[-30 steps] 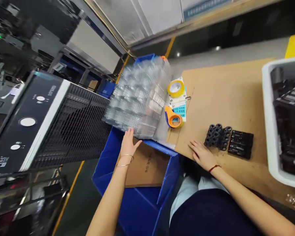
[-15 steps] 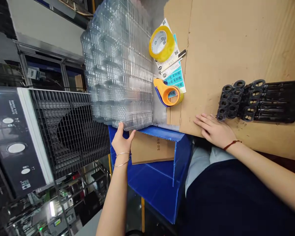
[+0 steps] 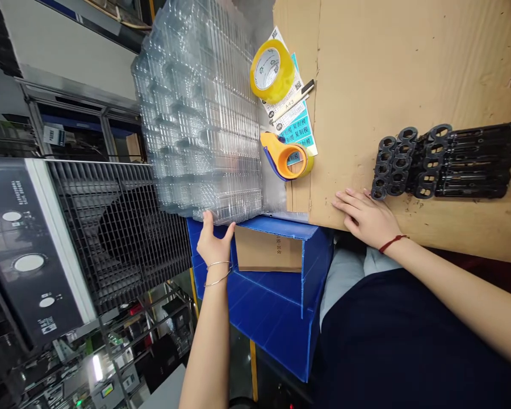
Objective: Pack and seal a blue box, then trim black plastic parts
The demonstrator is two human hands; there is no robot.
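My left hand (image 3: 213,241) grips the near edge of a tall stack of clear plastic trays (image 3: 200,108), thumb and fingers pinched on its lower rim. The stack rests over a blue plastic crate (image 3: 276,295) holding a brown cardboard sheet (image 3: 267,250). My right hand (image 3: 366,218) lies flat, fingers stretched out, on the cardboard-covered table (image 3: 409,68), just below a pile of black ringed plastic parts (image 3: 443,162).
A yellow tape roll (image 3: 272,71), an orange tape dispenser (image 3: 287,162), a pen and blue-and-white label sheets (image 3: 296,122) lie between the stack and the cardboard. A black machine with a mesh grille (image 3: 111,227) stands to the left.
The view swung down and closer over the last second. Both hands stay where they were, left on the stack's edge and right flat on the cardboard.
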